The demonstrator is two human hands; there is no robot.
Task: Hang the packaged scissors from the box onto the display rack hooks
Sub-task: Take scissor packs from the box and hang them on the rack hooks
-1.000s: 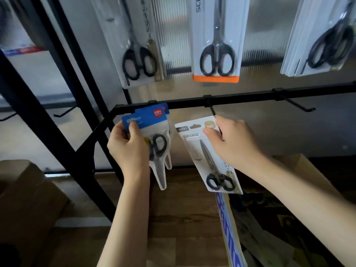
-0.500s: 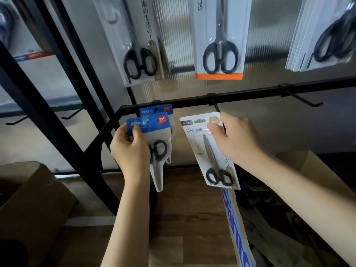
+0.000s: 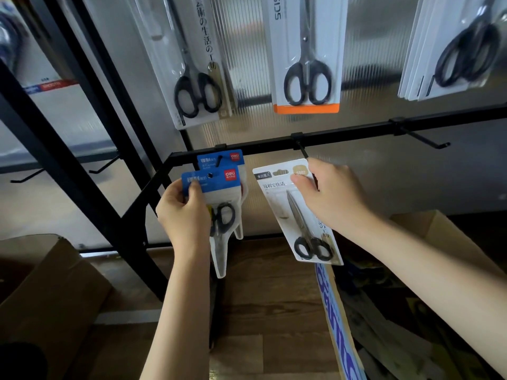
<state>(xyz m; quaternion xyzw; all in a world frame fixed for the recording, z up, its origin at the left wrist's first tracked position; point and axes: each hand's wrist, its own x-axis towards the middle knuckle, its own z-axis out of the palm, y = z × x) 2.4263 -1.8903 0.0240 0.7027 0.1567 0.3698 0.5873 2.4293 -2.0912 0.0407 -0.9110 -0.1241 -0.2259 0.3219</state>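
White-carded packaged scissors [image 3: 299, 212], pinched by right hand [image 3: 329, 198], had risen closer under black rail hook [image 3: 303, 149], unhung; left hand [image 3: 183, 215] gripped blue-carded scissors pack [image 3: 212, 185].

I read "deli" in a red square on the blue-headed pack [image 3: 210, 178] and on the hung pack behind it [image 3: 220, 159]; "S002" on the beige card [image 3: 282, 193]; "SCIS", sideways, on the white orange-edged pack [image 3: 306, 50] above
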